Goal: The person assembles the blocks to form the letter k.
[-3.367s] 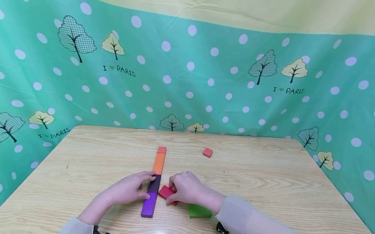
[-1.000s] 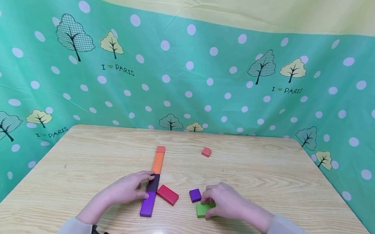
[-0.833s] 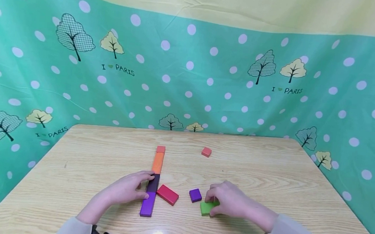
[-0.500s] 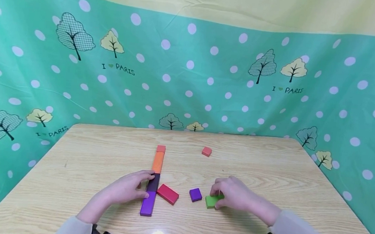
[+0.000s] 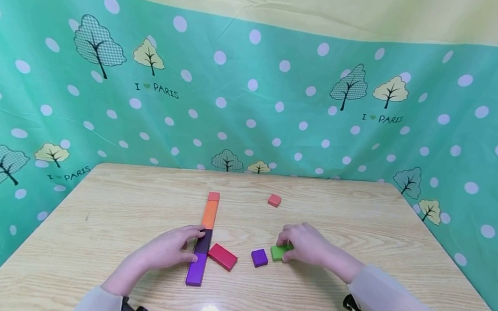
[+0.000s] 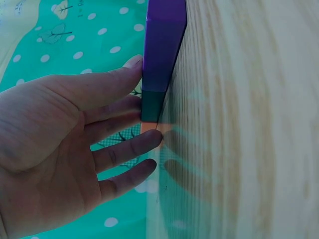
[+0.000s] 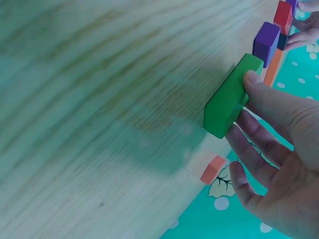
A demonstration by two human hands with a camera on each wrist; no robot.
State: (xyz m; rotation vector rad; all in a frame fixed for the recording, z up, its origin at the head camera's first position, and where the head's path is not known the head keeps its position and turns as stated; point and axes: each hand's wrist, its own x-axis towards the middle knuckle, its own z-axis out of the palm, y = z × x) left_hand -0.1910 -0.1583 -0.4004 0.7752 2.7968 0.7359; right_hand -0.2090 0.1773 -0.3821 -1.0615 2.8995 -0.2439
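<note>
The table (image 5: pixel 338 209) shows wood grain under a smooth, glossy finish — it throws back a bright glare. The green block (image 7: pixel 232 97) and red block (image 5: pixel 222 257) look smooth, the long purple block (image 6: pixel 164 45) shinier; the backdrop (image 5: pixel 257 66) is creased cloth — the sleeve (image 5: pixel 400 310), matt fabric.

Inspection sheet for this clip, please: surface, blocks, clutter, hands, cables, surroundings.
Surface: wood-grain table, glare near the front.
Blocks: far coral block, orange block, dark block and long purple block in a row; red block angled beside it; small purple block, green block and separate coral block further right.
Clutter: nothing seen.
Hands: left hand touches the long purple block; right hand pinches the green block.
Cables: nothing seen.
Surroundings: green spotted curtain with printed trees.
</note>
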